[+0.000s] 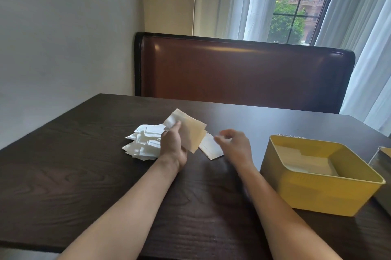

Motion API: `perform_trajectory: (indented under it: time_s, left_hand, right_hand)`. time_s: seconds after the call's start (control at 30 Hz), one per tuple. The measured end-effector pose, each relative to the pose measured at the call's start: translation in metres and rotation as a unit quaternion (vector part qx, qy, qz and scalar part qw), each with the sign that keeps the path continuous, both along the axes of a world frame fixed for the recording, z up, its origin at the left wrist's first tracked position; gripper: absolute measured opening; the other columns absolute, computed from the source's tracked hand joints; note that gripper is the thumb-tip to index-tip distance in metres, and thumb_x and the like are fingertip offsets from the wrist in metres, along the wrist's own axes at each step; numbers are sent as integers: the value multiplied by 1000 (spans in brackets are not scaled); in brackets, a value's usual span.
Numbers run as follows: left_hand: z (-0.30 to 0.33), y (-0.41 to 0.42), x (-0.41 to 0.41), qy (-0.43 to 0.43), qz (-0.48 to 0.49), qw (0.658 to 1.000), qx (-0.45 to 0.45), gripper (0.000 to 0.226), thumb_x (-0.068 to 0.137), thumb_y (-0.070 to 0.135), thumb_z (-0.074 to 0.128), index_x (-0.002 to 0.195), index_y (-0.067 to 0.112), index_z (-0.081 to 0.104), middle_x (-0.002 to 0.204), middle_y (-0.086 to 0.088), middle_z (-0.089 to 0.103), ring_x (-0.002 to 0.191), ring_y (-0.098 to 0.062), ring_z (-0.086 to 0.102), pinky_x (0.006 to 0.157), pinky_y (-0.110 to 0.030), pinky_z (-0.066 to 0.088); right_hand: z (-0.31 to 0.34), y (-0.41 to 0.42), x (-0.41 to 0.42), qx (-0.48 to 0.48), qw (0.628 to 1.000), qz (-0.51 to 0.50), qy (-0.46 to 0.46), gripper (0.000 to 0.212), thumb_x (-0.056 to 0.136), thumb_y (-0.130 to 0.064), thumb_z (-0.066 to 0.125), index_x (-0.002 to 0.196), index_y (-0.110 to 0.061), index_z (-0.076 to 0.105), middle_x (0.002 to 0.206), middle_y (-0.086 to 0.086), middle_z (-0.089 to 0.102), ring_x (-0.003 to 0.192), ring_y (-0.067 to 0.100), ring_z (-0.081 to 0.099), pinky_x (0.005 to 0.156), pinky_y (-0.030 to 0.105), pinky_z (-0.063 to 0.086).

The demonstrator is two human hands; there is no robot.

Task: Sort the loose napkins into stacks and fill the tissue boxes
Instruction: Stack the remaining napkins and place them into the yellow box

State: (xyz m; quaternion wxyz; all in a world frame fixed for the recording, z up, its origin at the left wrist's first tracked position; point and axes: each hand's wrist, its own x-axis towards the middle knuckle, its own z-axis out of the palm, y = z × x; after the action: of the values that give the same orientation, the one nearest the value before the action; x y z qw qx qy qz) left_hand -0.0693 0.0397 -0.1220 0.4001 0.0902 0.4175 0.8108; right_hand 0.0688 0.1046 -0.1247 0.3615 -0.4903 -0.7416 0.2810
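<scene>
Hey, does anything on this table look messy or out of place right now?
Yes: the white napkin pile left of the left hand lies jumbled, sheets pointing every way. One napkin lies alone beside it. The yellow box looks orderly.

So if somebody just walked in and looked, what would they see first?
Probably the bright yellow box on the right side of the dark table, with some napkins lying flat inside. Next, the left hand in the middle, holding up a small stack of napkins, with a messy white pile of napkins just to its left. The right hand hovers over a single napkin lying on the table.
</scene>
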Motion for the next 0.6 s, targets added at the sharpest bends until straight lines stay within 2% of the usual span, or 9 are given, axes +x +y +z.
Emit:
perform_trajectory:
  time_s: [0.07,0.1,0.23,0.3,0.37,0.47,0.53,0.6]
  left_hand:
    - [0,-2,-5,-30,6,1000,5,18,102,21,52,112,10,63,102,-8,69,89,-21,67,68,-30,54]
    - [1,-5,-5,-49,-5,999,17,22,102,22,50,115,9,63,104,-8,69,93,-23,67,71,-31,54]
    - [6,-12,-2,-104,-70,990,64,38,104,27,41,105,0,67,99,-16,71,93,-29,68,91,-43,52]
    - [6,-12,-2,-118,-74,988,65,41,104,30,41,108,-2,66,101,-18,71,93,-30,68,87,-44,53]
    - [6,-13,-1,-122,-71,988,66,44,104,33,42,118,-3,63,106,-18,69,94,-30,67,80,-44,54]
    - [7,-14,-2,-126,-78,987,71,45,102,38,46,122,0,60,102,-17,68,95,-31,66,83,-44,54]
    - [7,-15,0,-134,-96,984,73,49,100,43,49,122,2,61,102,-18,67,94,-32,66,90,-46,53]
    - [6,-14,3,-130,-117,982,71,57,98,50,49,129,3,60,110,-20,65,99,-34,66,96,-49,51]
  right_hand:
    - [-5,2,1,16,981,-22,-190,45,87,-49,67,122,-21,68,126,6,58,119,26,48,95,34,39]
    - [-5,3,-1,10,972,-21,-233,47,86,-53,65,123,-24,67,128,6,55,122,28,44,98,36,37]
    - [-5,3,-5,-1,971,-11,-238,38,89,-48,64,114,-20,69,121,6,57,116,28,45,92,35,37]
    - [-5,4,-5,-15,987,-7,-162,34,88,-40,68,110,-15,70,114,6,64,108,26,53,85,33,44]
    - [-3,3,-1,-51,999,-2,15,30,87,-28,72,110,-9,70,107,8,68,99,25,62,74,29,52]
    - [4,2,6,-61,973,-21,221,25,90,-17,68,111,-4,66,104,10,67,98,28,65,77,37,60]
    - [11,-6,5,-81,951,4,298,23,95,-17,63,115,-6,61,105,4,63,93,21,63,67,27,60]
    - [17,-14,2,-111,932,59,341,20,99,-20,57,117,-11,58,103,-2,61,89,19,62,60,19,56]
